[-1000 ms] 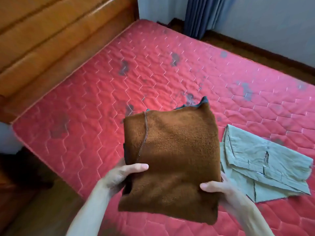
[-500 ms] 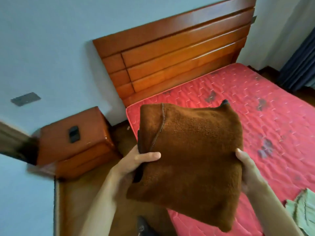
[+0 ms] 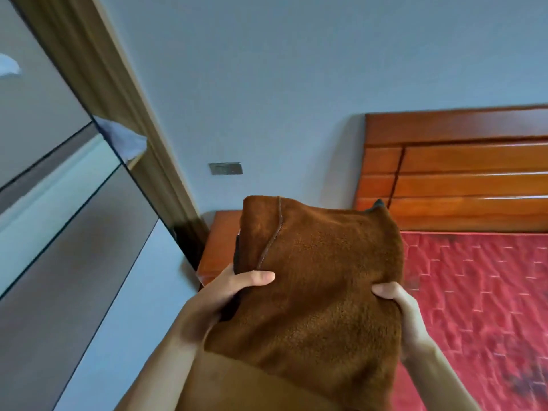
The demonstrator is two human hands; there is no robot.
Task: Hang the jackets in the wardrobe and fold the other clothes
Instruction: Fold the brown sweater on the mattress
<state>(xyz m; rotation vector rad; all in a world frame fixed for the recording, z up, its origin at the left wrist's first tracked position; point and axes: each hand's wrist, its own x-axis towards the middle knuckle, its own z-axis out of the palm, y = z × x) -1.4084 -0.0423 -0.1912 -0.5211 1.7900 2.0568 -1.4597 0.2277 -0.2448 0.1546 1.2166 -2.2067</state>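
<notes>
I see the garment [image 3: 320, 292] in front of the nightstand [image 3: 221, 244]. The wardrobe [image 3: 59, 232] stands left, the mattress [image 3: 474, 307] right, the headboard [image 3: 459, 173] behind it.

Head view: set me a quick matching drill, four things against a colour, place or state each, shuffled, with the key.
Things
1. fleece
2. mattress
3. wall plate
4. headboard

Descriptions
A. red, quilted
B. grey, set in the wall
C. brown, folded, gripped by the left hand and the right hand
D. orange-brown wooden slats

Pairs: 1-C, 2-A, 3-B, 4-D
</notes>
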